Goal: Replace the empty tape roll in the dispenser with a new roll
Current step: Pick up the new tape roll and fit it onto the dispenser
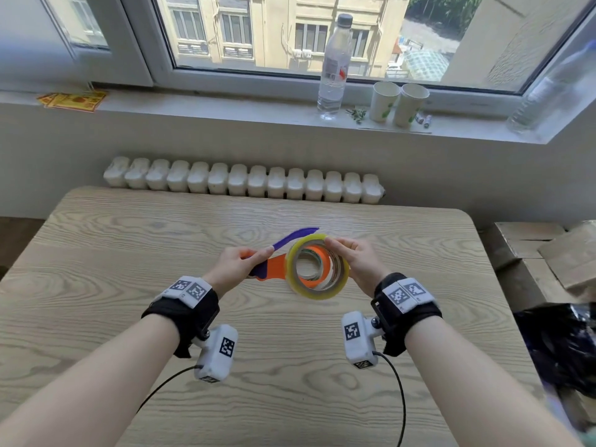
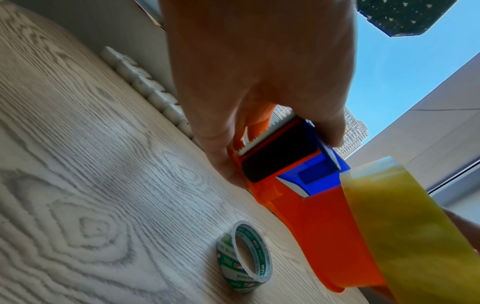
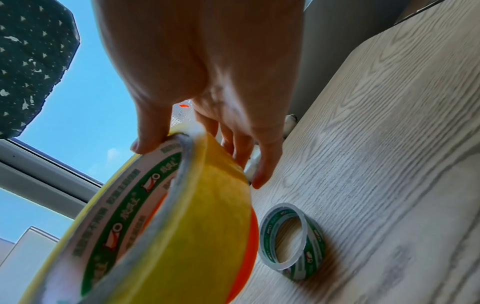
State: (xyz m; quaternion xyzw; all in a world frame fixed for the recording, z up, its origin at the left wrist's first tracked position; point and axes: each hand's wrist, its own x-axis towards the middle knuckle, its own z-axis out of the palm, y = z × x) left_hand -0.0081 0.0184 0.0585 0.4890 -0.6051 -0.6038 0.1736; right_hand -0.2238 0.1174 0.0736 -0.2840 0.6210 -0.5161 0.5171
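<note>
My left hand [image 1: 256, 257] grips the orange and blue tape dispenser [image 1: 276, 265] by its cutter end, just above the wooden table [image 1: 129, 253]. The serrated blade and black pad [image 2: 275, 154] show between my thumb and fingers. My right hand [image 1: 337, 248] pinches the top rim of the new yellow tape roll [image 1: 322, 293] and holds it tilted over the dispenser's round orange end [image 1: 319, 259]. Whether the roll sits fully on the hub I cannot tell. The empty green-printed core [image 2: 244, 257] lies on the table beneath both hands, and the right wrist view shows this core [image 3: 292, 240] too.
A white radiator [image 1: 245, 183] runs behind the table's far edge. On the windowsill stand a water bottle [image 1: 333, 66] and two paper cups [image 1: 398, 103]. Cardboard boxes [image 1: 545, 250] and a dark bag [image 1: 561, 346] sit to the right of the table.
</note>
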